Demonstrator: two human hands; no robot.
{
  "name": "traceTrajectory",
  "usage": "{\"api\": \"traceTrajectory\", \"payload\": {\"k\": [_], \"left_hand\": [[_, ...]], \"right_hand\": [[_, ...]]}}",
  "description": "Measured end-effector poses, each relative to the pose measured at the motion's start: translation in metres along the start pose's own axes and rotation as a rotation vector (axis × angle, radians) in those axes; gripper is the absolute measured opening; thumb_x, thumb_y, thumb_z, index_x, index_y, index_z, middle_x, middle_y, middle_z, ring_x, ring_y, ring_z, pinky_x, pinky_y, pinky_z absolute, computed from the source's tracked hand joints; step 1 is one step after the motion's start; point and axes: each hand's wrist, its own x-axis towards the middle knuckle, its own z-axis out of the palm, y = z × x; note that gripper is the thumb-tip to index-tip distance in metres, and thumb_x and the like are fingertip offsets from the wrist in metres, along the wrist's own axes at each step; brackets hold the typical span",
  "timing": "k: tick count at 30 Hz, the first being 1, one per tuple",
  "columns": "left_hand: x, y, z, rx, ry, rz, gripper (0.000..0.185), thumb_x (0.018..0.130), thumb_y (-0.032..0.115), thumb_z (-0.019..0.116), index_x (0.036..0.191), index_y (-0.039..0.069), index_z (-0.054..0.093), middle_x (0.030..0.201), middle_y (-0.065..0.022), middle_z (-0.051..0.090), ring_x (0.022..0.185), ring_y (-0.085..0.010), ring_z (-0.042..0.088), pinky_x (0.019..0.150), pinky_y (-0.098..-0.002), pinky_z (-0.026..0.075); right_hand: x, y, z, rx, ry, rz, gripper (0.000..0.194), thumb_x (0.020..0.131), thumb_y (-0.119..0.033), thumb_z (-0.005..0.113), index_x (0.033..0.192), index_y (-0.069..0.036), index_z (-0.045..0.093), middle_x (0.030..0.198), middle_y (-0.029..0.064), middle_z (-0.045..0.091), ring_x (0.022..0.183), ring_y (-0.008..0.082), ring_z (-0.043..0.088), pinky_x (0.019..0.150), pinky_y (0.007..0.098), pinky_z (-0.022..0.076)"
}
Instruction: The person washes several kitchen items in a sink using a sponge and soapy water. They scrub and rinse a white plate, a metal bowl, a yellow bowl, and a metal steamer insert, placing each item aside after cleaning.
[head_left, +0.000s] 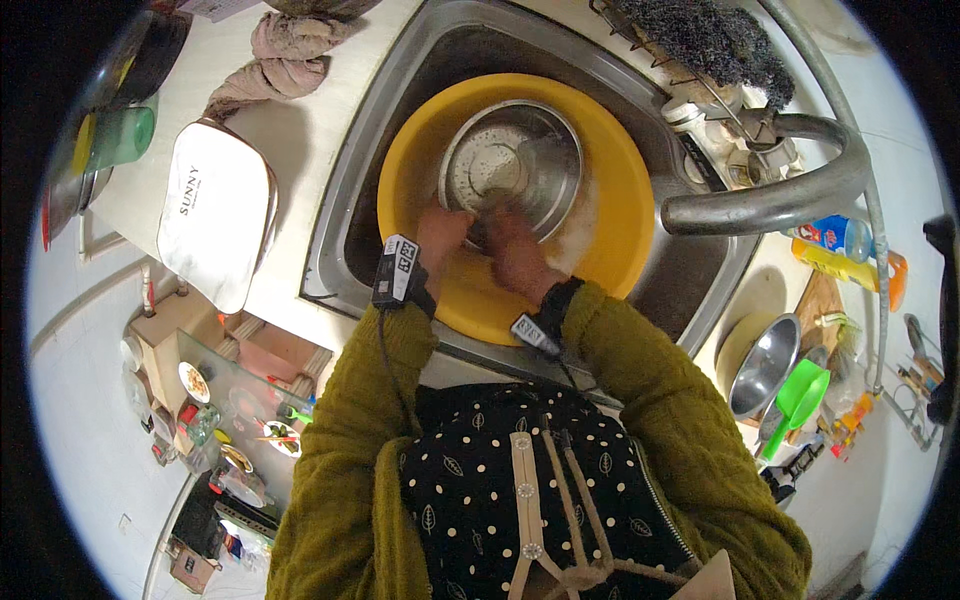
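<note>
A round stainless steel bowl (551, 161) is tilted inside a large yellow plastic basin (626, 172), with wet specks and some liquid on its inner face. My left hand (444, 238) grips the bowl's near-left rim. At the near rim, my right hand (517, 251) reaches over with its fingers inside the bowl. Motion blurs those fingers, and whether they hold a cloth or scrubber I cannot tell. Cloudy, foamy water shows in the basin at the right. The basin rests in a stainless steel sink (694, 281).
A curved metal faucet (765, 214) reaches over the sink's right side. A white lidded bin or board with lettering (214, 214) and a twisted cloth (277, 71) are on the left. At right are a metal bowl (765, 367), a green scoop (801, 394) and bottles (836, 234).
</note>
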Motion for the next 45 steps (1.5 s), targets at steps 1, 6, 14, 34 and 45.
{"api": "traceTrajectory", "payload": {"k": [1, 6, 14, 34, 45], "left_hand": [[0.001, -0.003, 0.0, -0.001, -0.017, 0.026, 0.043, 0.08, 0.022, 0.063, 0.116, 0.0, 0.054, 0.099, -0.0181, 0.065, 0.089, -0.0322, 0.063, 0.075, -0.0438, 0.05], [0.009, -0.02, 0.003, -0.002, -0.109, 0.271, 0.042, 0.082, 0.021, 0.062, 0.117, 0.0, 0.054, 0.097, -0.0171, 0.066, 0.08, -0.0304, 0.065, 0.067, -0.0429, 0.053], [0.004, -0.012, 0.007, -0.253, -0.183, 0.131, 0.026, 0.081, 0.02, 0.063, 0.097, 0.0, 0.063, 0.085, -0.0129, 0.066, 0.067, -0.0206, 0.063, 0.051, -0.0348, 0.049], [-0.029, 0.039, -0.043, 0.165, 0.597, 0.746, 0.077, 0.073, -0.005, 0.057, 0.142, 0.009, 0.027, 0.128, -0.0264, 0.046, 0.102, -0.0434, 0.057, 0.088, -0.0466, 0.049], [-0.029, 0.005, 0.03, -0.169, -0.082, 0.323, 0.062, 0.076, 0.008, 0.061, 0.134, 0.008, 0.039, 0.122, -0.0184, 0.052, 0.109, -0.0321, 0.054, 0.094, -0.0414, 0.044]], "right_hand": [[-0.002, -0.001, 0.005, 0.044, 0.016, -0.122, 0.054, 0.079, -0.011, 0.057, 0.128, 0.005, 0.042, 0.13, 0.0221, 0.043, 0.118, 0.0393, 0.042, 0.099, 0.048, 0.0354], [-0.007, 0.065, -0.032, 0.103, -0.365, -0.243, 0.056, 0.078, -0.009, 0.061, 0.13, 0.002, 0.043, 0.133, 0.0268, 0.037, 0.122, 0.0407, 0.039, 0.103, 0.0477, 0.0339], [0.07, 0.036, 0.005, -0.074, 0.31, -0.038, 0.044, 0.077, -0.013, 0.059, 0.118, 0.0, 0.051, 0.119, 0.0216, 0.05, 0.106, 0.04, 0.05, 0.091, 0.0472, 0.0424], [-0.061, 0.051, -0.115, 0.445, 0.247, 0.3, 0.017, 0.077, -0.003, 0.061, 0.093, 0.0, 0.065, 0.095, 0.0082, 0.066, 0.085, 0.0215, 0.062, 0.074, 0.0314, 0.0486], [-0.103, 0.036, -0.128, 0.801, 0.444, 0.618, 0.018, 0.082, -0.006, 0.059, 0.098, -0.001, 0.066, 0.087, 0.0045, 0.065, 0.069, 0.0098, 0.058, 0.062, 0.0228, 0.0457]]}}
